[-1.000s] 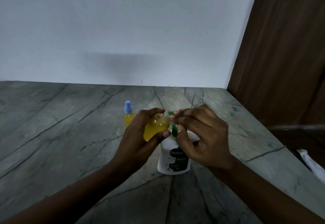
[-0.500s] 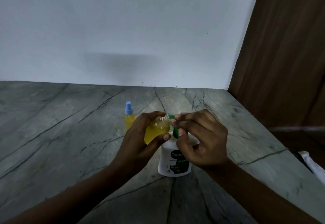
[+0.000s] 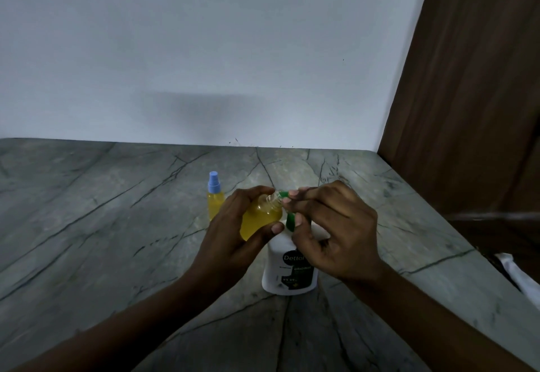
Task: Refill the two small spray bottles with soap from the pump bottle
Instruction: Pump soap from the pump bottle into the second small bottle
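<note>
My left hand (image 3: 230,234) grips a small clear spray bottle (image 3: 258,219) full of yellow soap, uncapped and tilted, its open neck touching the green nozzle (image 3: 283,194) of the pump. The white pump bottle (image 3: 287,269) with a dark green label stands on the counter below. My right hand (image 3: 336,231) rests on the green pump head, fingers curled over it, thumb against the green stem. A second small spray bottle (image 3: 214,200), yellow with a blue cap, stands upright just behind my left hand.
The grey veined stone counter (image 3: 102,225) runs to a white wall at the back. A brown wooden panel (image 3: 473,94) closes the right side. Something white (image 3: 520,278) lies beyond the counter's right edge.
Both hands and the uncapped bottle hold almost the same pose. My right hand's fingers have shifted slightly on the pump head.
</note>
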The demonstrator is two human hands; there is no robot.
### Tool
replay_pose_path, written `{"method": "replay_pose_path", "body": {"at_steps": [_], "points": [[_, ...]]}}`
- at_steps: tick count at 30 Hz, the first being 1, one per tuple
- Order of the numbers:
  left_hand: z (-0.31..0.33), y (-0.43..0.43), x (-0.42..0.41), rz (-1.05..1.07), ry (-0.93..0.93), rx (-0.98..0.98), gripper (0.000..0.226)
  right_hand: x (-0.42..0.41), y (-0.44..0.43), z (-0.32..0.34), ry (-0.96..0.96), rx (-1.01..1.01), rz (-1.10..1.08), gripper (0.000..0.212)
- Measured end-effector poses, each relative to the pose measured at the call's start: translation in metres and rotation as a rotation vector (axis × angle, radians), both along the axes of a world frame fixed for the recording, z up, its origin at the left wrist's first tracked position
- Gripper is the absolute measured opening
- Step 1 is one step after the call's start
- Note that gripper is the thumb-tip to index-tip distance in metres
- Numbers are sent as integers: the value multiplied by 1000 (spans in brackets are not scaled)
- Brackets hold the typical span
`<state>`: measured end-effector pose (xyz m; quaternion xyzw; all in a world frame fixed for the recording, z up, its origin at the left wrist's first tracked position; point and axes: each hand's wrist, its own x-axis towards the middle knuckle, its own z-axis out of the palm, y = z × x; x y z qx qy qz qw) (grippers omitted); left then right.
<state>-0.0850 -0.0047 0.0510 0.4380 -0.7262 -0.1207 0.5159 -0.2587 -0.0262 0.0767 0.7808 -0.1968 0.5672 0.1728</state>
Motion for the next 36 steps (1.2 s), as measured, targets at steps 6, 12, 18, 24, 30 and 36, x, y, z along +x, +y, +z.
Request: {"method": "replay_pose_path", "body": {"at_steps": [6, 12, 18, 24, 30, 36], "points": [[5, 2, -2, -12, 24, -7, 39, -1, 3, 4, 10, 5, -1, 23], [5, 3, -2, 14, 12, 22, 38, -1, 4, 5, 5, -8, -14, 21], [4, 3, -2, 10, 8, 7, 37, 1, 1, -3, -23, -46, -35, 27], [-2, 1, 0, 22, -7, 5, 38, 3, -5, -16, -34, -95, -28, 28], [-5, 0, 1, 37, -5, 22, 39, 3, -6, -20, -25, -129, -8, 34], [0, 1, 0, 24, -5, 10, 39, -2, -8, -11, 76, -198, -59, 30]]}}
